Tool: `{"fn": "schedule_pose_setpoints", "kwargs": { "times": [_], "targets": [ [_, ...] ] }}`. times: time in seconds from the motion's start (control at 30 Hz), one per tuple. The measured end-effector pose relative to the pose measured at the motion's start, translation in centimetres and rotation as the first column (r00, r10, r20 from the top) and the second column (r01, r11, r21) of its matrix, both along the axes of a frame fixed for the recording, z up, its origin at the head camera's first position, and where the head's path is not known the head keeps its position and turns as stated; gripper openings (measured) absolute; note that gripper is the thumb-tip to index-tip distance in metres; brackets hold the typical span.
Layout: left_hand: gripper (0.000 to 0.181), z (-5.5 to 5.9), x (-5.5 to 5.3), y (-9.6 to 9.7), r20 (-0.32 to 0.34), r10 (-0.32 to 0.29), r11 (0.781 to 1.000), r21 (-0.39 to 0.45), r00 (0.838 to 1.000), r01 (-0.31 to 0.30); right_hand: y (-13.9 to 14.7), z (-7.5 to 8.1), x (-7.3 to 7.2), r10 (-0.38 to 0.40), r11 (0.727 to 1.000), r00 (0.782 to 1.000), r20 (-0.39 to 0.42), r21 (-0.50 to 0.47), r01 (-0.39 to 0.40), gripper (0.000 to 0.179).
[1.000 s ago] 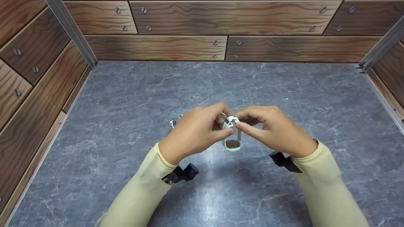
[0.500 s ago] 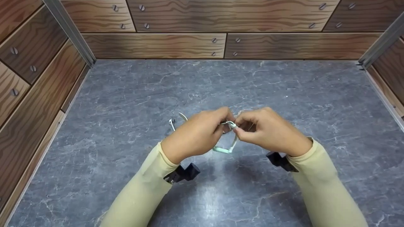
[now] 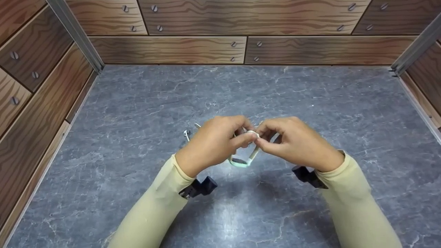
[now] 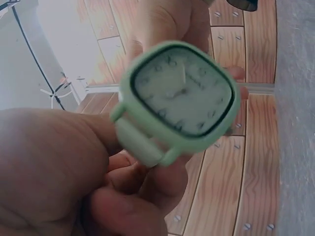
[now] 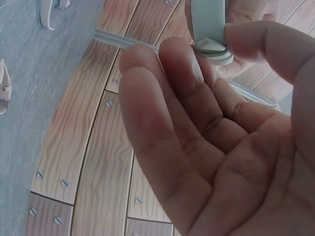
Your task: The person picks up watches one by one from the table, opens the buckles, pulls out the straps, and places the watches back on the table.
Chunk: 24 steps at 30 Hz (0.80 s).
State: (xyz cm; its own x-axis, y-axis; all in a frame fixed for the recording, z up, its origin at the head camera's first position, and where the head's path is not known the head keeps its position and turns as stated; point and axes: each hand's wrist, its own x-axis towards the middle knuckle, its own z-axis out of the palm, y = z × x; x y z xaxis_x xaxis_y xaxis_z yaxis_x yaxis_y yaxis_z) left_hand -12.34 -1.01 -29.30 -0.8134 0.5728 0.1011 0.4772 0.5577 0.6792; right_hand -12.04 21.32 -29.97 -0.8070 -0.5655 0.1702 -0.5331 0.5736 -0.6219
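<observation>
A mint-green wristwatch (image 4: 182, 93) with a rounded square dial hangs between my hands, its case (image 3: 240, 163) at the bottom of the strap loop. My left hand (image 3: 215, 141) pinches the strap near the top of the loop, thumb in front. From the other side, my right hand (image 3: 298, 144) pinches the strap between thumb and index finger. The strap (image 5: 209, 22) runs down into the right fingertips in the right wrist view, where a folded end or loop shows. Fingers hide most of the join.
On the grey marbled tabletop (image 3: 220, 93), a pale strap with a buckle (image 3: 187, 133) lies partly behind my left hand. More light strap pieces (image 5: 47, 14) appear in the right wrist view. Wood-patterned walls (image 3: 193, 50) bound the back and sides.
The watch loop has turned and its case has shifted left. My left thumb has swung back over the strap, beside the right fingertips. The pale strap on the table stays put.
</observation>
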Motion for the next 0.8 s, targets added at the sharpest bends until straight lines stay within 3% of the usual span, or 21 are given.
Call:
{"fn": "schedule_pose_setpoints", "kwargs": {
  "times": [0.2, 0.47, 0.8],
  "targets": [
    [0.015, 0.11, 0.11, -0.22, -0.008, 0.007, 1.000, -0.027, 1.000, -0.007, -0.11, 0.02, 0.07, -0.007, 0.999, 0.999, -0.041, 0.035, 0.008, 0.005],
    [0.017, 0.29, 0.15, -0.17, -0.044, 0.021, 1.000, -0.010, 0.999, -0.021, 0.01, -0.14, -0.04, 0.018, 0.996, 0.997, -0.071, -0.086, -0.024, 0.013],
    [0.013, 0.13, 0.18, -0.09, -0.052, 0.008, 1.000, 0.007, 0.999, -0.008, 0.12, -0.05, -0.06, 0.023, 0.997, 0.998, -0.058, -0.068, -0.027, 0.005]
  ]
}}
